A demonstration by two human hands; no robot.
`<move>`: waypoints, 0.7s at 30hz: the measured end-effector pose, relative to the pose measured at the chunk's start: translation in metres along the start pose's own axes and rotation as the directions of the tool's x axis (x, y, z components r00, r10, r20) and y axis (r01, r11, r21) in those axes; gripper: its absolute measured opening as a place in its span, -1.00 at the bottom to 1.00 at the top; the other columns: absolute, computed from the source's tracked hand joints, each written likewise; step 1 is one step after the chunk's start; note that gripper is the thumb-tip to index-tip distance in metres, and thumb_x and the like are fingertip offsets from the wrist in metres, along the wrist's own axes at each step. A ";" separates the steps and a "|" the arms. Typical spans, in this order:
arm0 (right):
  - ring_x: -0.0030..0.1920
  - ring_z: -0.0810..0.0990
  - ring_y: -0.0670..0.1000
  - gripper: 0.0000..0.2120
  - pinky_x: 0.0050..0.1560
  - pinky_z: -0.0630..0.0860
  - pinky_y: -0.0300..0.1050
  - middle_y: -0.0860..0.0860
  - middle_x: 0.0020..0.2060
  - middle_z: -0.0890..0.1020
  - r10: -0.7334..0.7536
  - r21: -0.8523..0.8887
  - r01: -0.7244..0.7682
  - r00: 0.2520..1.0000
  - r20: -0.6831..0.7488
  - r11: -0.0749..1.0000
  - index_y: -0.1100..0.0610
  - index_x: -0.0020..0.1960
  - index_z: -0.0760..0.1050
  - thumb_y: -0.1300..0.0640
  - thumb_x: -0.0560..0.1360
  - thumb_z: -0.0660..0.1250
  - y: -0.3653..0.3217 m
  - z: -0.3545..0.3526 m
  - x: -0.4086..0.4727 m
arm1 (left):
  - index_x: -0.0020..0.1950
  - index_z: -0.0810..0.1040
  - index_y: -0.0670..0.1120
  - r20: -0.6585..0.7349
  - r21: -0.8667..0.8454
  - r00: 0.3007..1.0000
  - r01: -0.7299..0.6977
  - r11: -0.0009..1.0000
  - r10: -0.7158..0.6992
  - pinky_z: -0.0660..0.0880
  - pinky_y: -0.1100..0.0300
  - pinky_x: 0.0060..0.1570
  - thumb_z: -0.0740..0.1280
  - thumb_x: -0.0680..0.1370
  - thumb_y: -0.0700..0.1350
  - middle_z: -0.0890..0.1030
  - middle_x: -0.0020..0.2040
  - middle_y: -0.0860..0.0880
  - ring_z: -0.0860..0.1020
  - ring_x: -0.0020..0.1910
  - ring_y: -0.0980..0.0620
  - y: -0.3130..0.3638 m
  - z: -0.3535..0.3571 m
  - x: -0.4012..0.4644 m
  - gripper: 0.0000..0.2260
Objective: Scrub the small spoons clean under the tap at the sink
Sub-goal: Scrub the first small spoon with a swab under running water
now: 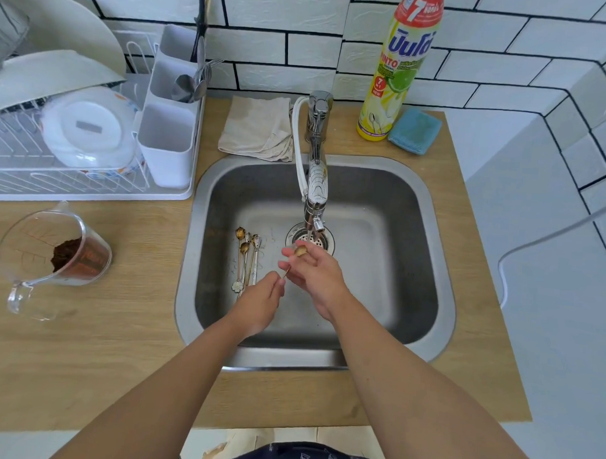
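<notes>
Both hands are over the steel sink [430, 257], just below the tap [316, 181]. My left hand [261, 302] pinches the thin handle end of a small gold spoon [300, 251]. My right hand [311, 273] has its fingers around the spoon's bowl, under the tap's spout and above the drain [323, 242]. Several other small gold and silver spoons [246, 258] lie together on the sink floor, left of my hands.
A dish rack [51, 177] with bowls and a white cutlery holder [168, 134] stands at the left. A glass measuring jug [52, 255] with brown powder sits on the wooden counter. Behind the sink lie a folded cloth [256, 127], a dish-soap bottle [399, 69] and a blue sponge [415, 130].
</notes>
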State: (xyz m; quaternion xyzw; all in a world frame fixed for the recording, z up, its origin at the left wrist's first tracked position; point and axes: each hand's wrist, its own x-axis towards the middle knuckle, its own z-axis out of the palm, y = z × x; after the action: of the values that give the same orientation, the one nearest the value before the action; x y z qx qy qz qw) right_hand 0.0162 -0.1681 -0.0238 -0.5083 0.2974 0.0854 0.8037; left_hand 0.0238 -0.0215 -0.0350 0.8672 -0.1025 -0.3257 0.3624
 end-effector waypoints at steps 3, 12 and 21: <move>-0.05 0.77 0.06 -0.79 -0.01 0.69 -0.10 0.16 -0.02 0.75 -0.013 0.033 0.012 1.000 0.008 0.999 0.14 0.17 0.57 0.33 0.58 0.41 -0.003 -0.001 0.003 | -0.07 0.39 -0.04 0.064 -0.348 0.996 0.086 0.934 -0.068 0.22 0.21 -0.48 0.05 0.69 0.06 0.38 -0.42 0.06 0.28 -0.49 0.10 0.001 -0.002 -0.001 -0.74; -0.15 0.77 0.03 -0.89 -0.10 0.70 -0.10 0.11 -0.05 0.71 -0.061 -0.075 0.054 0.994 -0.095 0.996 0.14 0.14 0.56 0.23 0.68 0.27 0.001 0.001 0.004 | -0.07 0.38 -0.09 0.169 -0.482 0.983 0.143 0.864 -0.068 0.15 0.24 -0.50 0.05 0.71 0.01 0.38 -0.37 0.02 0.23 -0.51 0.12 0.004 -0.005 -0.004 -0.74; -0.14 0.76 0.00 -0.84 -0.06 0.70 -0.10 0.13 -0.03 0.70 -0.050 -0.111 0.042 0.996 -0.076 0.993 0.22 0.18 0.55 0.27 0.69 0.22 -0.002 0.003 0.005 | -0.04 0.38 -0.13 0.182 -0.522 0.979 0.171 0.836 -0.086 0.15 0.24 -0.49 0.04 0.72 -0.03 0.43 -0.33 -0.05 0.22 -0.52 0.09 0.007 -0.006 -0.005 -0.75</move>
State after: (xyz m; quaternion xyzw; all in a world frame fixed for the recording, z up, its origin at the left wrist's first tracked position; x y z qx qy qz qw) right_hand 0.0231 -0.1672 -0.0239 -0.5610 0.3119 0.0628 0.7642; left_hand 0.0239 -0.0209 -0.0248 0.7096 0.0237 -0.4296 0.5580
